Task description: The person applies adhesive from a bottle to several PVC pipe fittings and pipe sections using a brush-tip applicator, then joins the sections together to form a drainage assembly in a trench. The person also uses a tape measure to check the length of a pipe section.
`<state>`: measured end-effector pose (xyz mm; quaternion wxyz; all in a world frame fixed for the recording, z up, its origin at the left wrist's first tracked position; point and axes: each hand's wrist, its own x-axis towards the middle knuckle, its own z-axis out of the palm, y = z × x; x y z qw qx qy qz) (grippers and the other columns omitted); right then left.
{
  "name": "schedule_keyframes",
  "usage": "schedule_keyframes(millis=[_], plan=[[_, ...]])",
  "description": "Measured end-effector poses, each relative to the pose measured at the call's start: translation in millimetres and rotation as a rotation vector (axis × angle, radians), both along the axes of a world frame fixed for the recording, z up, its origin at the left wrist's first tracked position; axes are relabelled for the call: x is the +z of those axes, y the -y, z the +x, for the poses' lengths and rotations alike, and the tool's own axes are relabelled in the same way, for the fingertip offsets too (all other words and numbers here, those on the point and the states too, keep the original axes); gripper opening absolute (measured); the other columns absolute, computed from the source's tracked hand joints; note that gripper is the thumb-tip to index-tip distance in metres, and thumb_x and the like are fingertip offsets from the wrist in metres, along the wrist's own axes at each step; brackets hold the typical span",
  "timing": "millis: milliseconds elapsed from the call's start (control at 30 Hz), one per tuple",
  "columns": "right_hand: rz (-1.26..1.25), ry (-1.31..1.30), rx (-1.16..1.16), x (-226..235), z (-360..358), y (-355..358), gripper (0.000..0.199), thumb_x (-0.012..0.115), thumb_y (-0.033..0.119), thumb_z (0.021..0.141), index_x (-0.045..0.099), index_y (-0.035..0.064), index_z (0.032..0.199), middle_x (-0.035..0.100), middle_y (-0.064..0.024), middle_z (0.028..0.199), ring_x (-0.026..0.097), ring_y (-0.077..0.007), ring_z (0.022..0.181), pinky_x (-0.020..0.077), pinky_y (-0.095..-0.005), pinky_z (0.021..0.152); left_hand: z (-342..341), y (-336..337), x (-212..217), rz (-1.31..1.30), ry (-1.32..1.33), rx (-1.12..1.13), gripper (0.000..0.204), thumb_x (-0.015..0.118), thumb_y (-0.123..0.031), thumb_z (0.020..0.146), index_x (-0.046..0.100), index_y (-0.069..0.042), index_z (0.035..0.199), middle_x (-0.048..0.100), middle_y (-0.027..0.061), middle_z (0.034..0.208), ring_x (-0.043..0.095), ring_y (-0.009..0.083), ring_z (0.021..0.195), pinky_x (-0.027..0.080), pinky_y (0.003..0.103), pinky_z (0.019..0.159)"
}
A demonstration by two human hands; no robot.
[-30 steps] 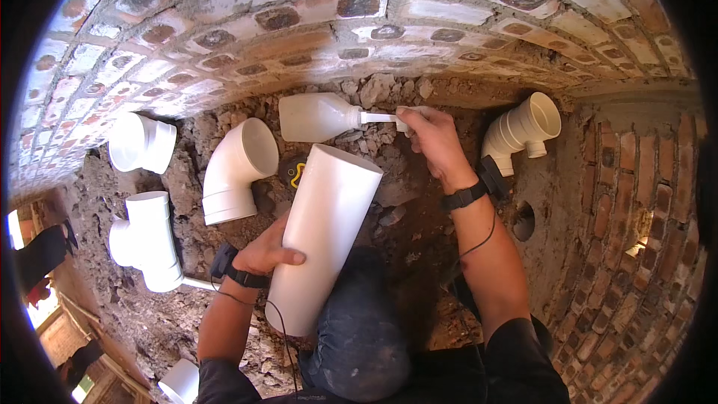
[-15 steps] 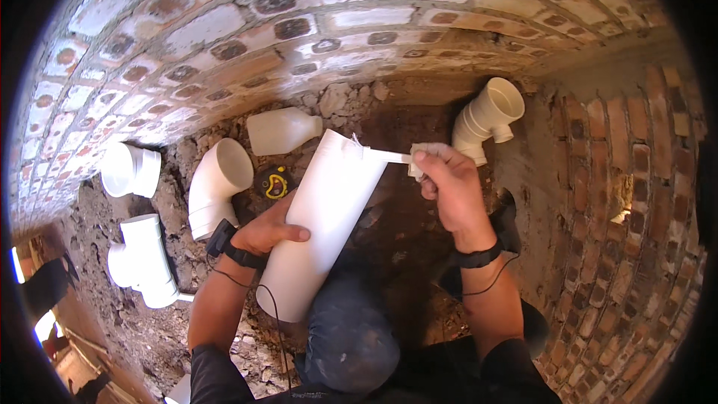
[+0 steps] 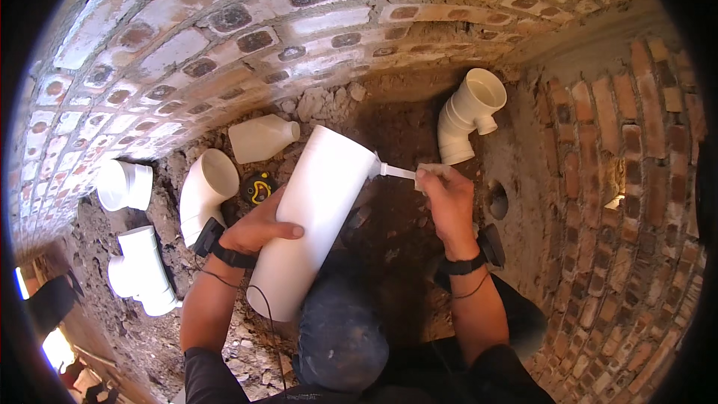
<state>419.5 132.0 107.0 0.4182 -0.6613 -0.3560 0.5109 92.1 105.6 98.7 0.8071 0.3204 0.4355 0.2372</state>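
My left hand (image 3: pixel 258 228) is wrapped round the side of a white plastic pipe (image 3: pixel 318 210), thumb on top. The pipe lies tilted above my knee, its upper end pointing away from me. In my right hand (image 3: pixel 449 198) is a slim white tool (image 3: pixel 396 172), probably a small brush, though its tip is hard to make out. The hand pinches its pale, squarish grip end. The tool's pale tip touches the right side of the pipe's upper rim. Part of the grip is hidden by my fingers.
White pipe elbows (image 3: pixel 206 187) (image 3: pixel 123 186), a white tee (image 3: pixel 142 273), a translucent plastic bottle (image 3: pixel 262 139) and a black-and-yellow tape measure (image 3: pixel 258 189) lie on rough soil at left. Another branched fitting (image 3: pixel 471 109) stands ahead. Brick walls (image 3: pixel 598 202) enclose the space; a round hole (image 3: pixel 496 201) shows at right.
The tool's tip has moved from the top of the pipe's rim round to its right side. My right hand has dropped slightly, and the whole view has shifted a little.
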Motion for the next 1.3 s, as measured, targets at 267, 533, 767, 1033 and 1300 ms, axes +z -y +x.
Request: schedule_keyframes(millis=[267, 533, 767, 1033, 1300], plan=[[0.297, 0.202, 0.193, 71.1, -26.9, -5.5, 0.022, 0.081, 0.014, 0.082, 0.071, -0.0031, 0.091, 0.067, -0.0030, 0.072, 0.057, -0.0067, 0.063, 0.0489, -0.0269, 0.059, 18.0, -0.7, 16.7, 0.113, -0.142, -0.135, 0.099, 0.090, -0.029, 0.067, 0.042, 0.001, 0.147, 0.058, 0.0114, 0.134, 0.054, 0.0208, 0.123, 0.043, 0.035, 0.107], [0.320, 0.272, 0.259, 67.7, -43.6, -24.5, 0.023, 0.078, 0.016, 0.086, 0.072, -0.0042, 0.094, 0.067, -0.0018, 0.075, 0.056, -0.0075, 0.065, 0.0463, -0.0250, 0.057, 16.9, -1.1, 20.7, 0.223, -0.182, -0.215, 0.095, 0.089, -0.028, 0.069, 0.043, 0.002, 0.146, 0.059, 0.0112, 0.132, 0.055, 0.0208, 0.122, 0.044, 0.034, 0.105], [-0.138, -0.282, -0.145, 23.5, 8.6, 16.8, 0.023, 0.074, 0.017, 0.091, 0.072, -0.0038, 0.101, 0.065, -0.0016, 0.078, 0.052, -0.0069, 0.062, 0.0388, -0.0225, 0.052, 4.5, -3.4, 35.0, -0.003, 0.021, -0.064, 0.105, 0.087, -0.026, 0.070, 0.031, -0.001, 0.156, 0.053, 0.0132, 0.143, 0.049, 0.0217, 0.131, 0.038, 0.035, 0.111], [-0.205, -0.472, 0.082, -16.8, 40.3, -11.1, 0.026, 0.071, 0.023, 0.092, 0.072, -0.0008, 0.104, 0.062, -0.0006, 0.081, 0.048, -0.0066, 0.063, 0.0340, -0.0220, 0.052, 0.0, -18.1, 58.3, 0.223, -0.158, -0.343, 0.109, 0.091, -0.036, 0.067, 0.035, 0.000, 0.153, 0.054, 0.0131, 0.139, 0.051, 0.0238, 0.129, 0.039, 0.036, 0.110], [-0.028, -0.232, 0.713, 32.0, 48.6, -86.9, 0.026, 0.073, 0.014, 0.086, 0.071, -0.0028, 0.106, 0.062, 0.0022, 0.083, 0.049, -0.0067, 0.069, 0.0372, -0.0215, 0.062, 29.1, -30.5, 63.8, 0.522, -0.446, -0.713, 0.109, 0.091, -0.043, 0.062, 0.040, 0.003, 0.146, 0.064, 0.0245, 0.126, 0.065, 0.0352, 0.117, 0.049, 0.039, 0.103]])
